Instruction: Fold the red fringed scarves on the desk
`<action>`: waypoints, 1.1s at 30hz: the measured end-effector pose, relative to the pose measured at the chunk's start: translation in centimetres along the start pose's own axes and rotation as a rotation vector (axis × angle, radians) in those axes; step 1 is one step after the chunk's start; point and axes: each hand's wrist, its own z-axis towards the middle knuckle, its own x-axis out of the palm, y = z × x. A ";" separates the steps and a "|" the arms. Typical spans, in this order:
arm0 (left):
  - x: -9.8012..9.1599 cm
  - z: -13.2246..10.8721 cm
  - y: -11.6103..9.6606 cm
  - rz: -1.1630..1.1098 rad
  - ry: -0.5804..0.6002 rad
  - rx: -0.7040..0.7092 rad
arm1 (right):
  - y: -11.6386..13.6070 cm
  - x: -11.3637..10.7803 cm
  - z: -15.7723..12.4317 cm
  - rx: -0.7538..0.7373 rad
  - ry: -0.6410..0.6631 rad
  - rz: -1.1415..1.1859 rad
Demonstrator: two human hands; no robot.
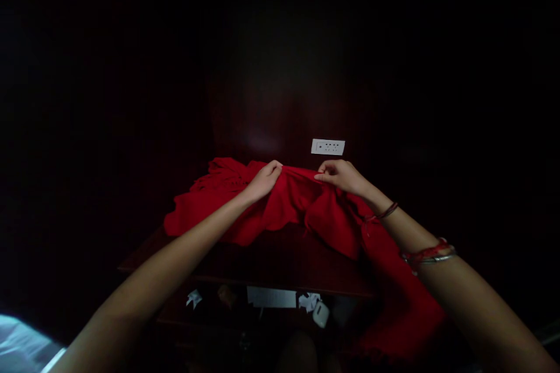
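Note:
A large red cloth (280,204) lies bunched over a dark wooden tabletop (280,262), and its right part hangs down past the table's edge. My left hand (266,179) is closed on the cloth's upper edge. A little to the right, my right hand (339,175) pinches the same edge between thumb and fingers. The strip of cloth between my hands is stretched and slightly raised. Folds of the cloth are heaped to the left of my left hand. Whether it is a garment or a scarf I cannot make out.
A white socket panel (328,147) sits on the dark wall behind the table. Below the tabletop, a shelf holds crumpled white paper (310,302), a printed sheet (271,297) and a white earbud case (321,314). Something pale blue (21,347) shows at lower left.

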 end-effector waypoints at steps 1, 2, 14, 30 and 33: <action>-0.2 0.1 -0.4 -0.023 0.001 0.000 | -0.5 0.2 -0.3 -0.002 0.030 -0.095; -0.3 0.1 -0.9 -0.054 0.027 0.002 | -1.0 0.5 -0.5 0.017 0.047 -0.183; -4.5 1.5 -5.5 -0.410 -0.103 -0.050 | -8.1 0.5 -0.1 0.560 0.091 -0.314; 0.8 0.7 -3.9 -0.416 0.183 -0.164 | 1.1 6.3 -0.4 0.082 0.072 -0.040; -1.0 1.2 -4.8 -0.496 0.107 -0.176 | -1.3 5.8 -0.2 0.278 0.019 -0.130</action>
